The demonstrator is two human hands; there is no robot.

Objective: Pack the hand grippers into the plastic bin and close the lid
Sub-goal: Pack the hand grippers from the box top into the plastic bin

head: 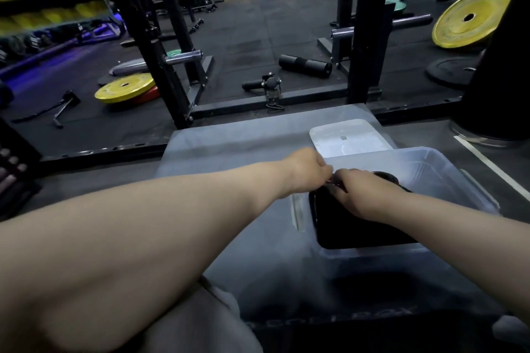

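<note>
Dark hand gripper (pixel 385 178) inside the open clear plastic bin (pixel 447 169), right hand (pixel 361 195) curled round it, left hand (pixel 308 172) pinching its end at the bin's left rim, lid (pixel 344 137) lying flat just behind the bin on the grey surface (pixel 229 137), yellow weight plate (pixel 124 92) on the gym floor (pixel 243 37) beyond.

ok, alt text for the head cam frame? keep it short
A person's left hand and right hand meet, fingers curled, at the left edge of an open clear plastic bin holding dark items; what they grip is unclear. The lid lies flat behind the bin on a grey mat, gym floor beyond.
</note>
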